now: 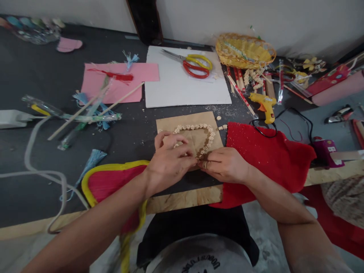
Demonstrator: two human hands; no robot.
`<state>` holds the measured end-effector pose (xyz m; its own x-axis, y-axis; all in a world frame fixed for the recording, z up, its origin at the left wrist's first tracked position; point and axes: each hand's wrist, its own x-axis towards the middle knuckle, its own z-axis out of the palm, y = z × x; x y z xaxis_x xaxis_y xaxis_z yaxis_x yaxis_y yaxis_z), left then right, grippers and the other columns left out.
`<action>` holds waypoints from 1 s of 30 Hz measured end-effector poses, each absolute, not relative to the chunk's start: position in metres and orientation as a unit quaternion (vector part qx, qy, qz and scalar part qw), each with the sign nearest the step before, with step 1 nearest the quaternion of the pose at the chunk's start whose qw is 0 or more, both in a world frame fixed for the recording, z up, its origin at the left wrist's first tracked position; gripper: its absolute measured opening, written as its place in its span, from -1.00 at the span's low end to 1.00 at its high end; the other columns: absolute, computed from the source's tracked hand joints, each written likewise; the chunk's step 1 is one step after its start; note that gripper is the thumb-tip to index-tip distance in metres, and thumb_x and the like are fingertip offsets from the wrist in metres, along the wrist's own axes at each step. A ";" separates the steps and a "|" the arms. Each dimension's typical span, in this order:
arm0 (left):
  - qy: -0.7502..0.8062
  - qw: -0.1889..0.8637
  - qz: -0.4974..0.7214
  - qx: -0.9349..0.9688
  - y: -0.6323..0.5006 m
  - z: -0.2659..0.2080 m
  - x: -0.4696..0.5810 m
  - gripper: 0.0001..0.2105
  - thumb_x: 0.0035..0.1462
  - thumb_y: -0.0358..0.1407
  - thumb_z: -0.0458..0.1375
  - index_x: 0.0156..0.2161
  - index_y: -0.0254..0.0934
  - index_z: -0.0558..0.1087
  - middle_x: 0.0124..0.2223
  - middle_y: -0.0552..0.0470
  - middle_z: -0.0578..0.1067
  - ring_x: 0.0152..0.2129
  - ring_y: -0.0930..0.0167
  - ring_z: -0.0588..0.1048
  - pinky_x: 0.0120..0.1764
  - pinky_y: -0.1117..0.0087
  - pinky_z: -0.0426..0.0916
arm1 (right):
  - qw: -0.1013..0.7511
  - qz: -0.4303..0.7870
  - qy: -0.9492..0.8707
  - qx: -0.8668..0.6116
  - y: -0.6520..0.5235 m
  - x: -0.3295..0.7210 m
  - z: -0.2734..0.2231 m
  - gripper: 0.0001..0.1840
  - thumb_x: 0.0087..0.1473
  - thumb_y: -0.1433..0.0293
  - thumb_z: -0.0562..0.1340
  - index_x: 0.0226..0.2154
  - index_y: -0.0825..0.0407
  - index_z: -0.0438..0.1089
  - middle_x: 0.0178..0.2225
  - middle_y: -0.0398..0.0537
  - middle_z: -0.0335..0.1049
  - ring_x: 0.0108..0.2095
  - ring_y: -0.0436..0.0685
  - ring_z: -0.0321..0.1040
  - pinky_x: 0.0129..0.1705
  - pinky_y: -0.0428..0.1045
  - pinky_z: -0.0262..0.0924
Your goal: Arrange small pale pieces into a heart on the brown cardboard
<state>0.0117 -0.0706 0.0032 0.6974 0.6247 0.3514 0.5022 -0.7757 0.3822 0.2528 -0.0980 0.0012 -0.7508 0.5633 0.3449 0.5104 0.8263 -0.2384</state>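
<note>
A loop of small beige flower-shaped pieces (211,138) lies on a square of brown cardboard (167,123) before me. Its left side is mostly covered by my left hand (174,157), whose thumb and forefinger pinch the loop's lower end. From the other side my right hand (224,163) meets it there, its fingertips closed on the same end. The fingers hide exactly which piece each one grips. Two bits of the same beige material (223,127) lie just off the cardboard's right edge.
Red cloth (264,159) lies under my right forearm, with a yellow glue gun (264,104) behind it. Scissors (196,66) rest on a white board (162,91). A wicker basket (244,51) stands at the back. Sticks (76,115) and a white cable (30,151) lie left.
</note>
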 end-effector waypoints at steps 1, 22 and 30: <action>0.309 0.128 0.229 0.914 -0.070 0.004 0.012 -0.77 0.26 -0.43 0.15 -0.34 -0.04 0.56 -0.30 0.12 0.57 -0.01 0.22 0.37 0.15 -0.06 0.07 | 0.207 0.067 -0.933 -0.286 -0.098 0.253 0.001 -0.77 0.36 0.34 0.19 -0.23 -0.02 0.57 -0.41 -0.15 0.53 -0.37 -0.03 0.44 -0.36 -0.08 0.25; 0.302 0.092 0.208 0.926 -0.069 0.006 0.014 -0.89 0.30 -0.35 0.17 -0.22 -0.16 0.55 -0.12 0.02 0.55 0.03 0.19 0.32 0.09 0.07 0.25 | 0.239 0.045 -0.929 -0.278 -0.096 0.250 0.008 -0.73 0.36 0.35 0.19 -0.34 0.02 0.56 -0.46 -0.18 0.51 -0.43 -0.03 0.42 -0.39 -0.08 0.26; 0.305 0.111 0.214 0.921 -0.069 0.000 0.014 -0.85 0.33 -0.32 0.13 -0.21 -0.19 0.57 -0.12 0.01 0.57 0.03 0.19 0.33 0.08 0.06 0.24 | 0.257 0.026 -0.926 -0.277 -0.095 0.251 0.010 -0.68 0.35 0.37 0.19 -0.43 0.02 0.51 -0.50 -0.19 0.48 -0.46 -0.04 0.37 -0.39 -0.08 0.24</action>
